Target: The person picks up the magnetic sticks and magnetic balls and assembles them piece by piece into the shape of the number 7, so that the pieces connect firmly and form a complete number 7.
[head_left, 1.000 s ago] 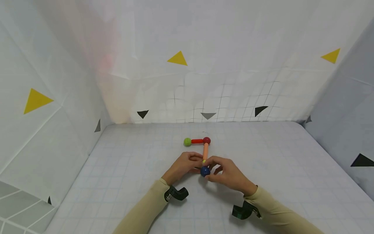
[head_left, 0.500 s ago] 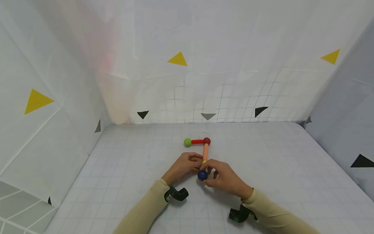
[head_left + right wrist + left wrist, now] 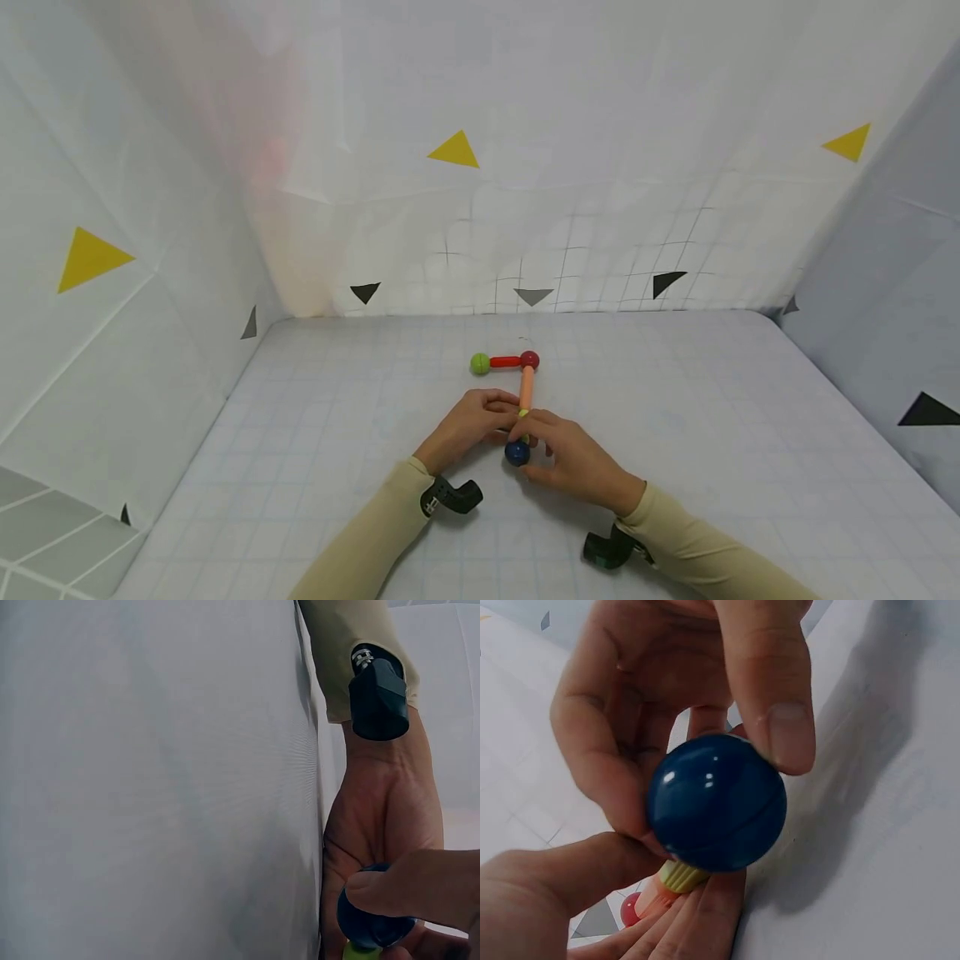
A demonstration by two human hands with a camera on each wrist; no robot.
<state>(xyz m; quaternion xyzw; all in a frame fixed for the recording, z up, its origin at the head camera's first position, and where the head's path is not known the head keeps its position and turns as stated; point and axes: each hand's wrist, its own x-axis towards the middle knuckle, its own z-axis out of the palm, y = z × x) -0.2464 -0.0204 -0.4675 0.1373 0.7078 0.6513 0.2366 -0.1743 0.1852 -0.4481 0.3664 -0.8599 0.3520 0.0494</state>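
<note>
Between the thumb and index finger of my right hand (image 3: 577, 460) is a glossy blue ball (image 3: 716, 802). It sits at the near end of a yellow ribbed piece (image 3: 682, 876), which lines up with an orange stick (image 3: 527, 387). My left hand (image 3: 465, 423) pinches this yellow piece from the left, its fingers partly hidden behind the right hand. Beyond the hands, the orange stick meets a dark red ball (image 3: 529, 360). From there a red stick (image 3: 505, 362) runs left to a light green ball (image 3: 480, 363). Whether blue ball and yellow piece touch is hard to tell.
The pieces lie on a white table (image 3: 675, 400) with a faint grid. White sheeting (image 3: 600, 100) with yellow and dark triangles rises behind and at both sides. Each wrist wears a black camera, such as the left wrist camera (image 3: 453, 497).
My right hand has shifted a little left and toward me, bringing the blue ball along. The left hand and the far balls and sticks stay where they were.
</note>
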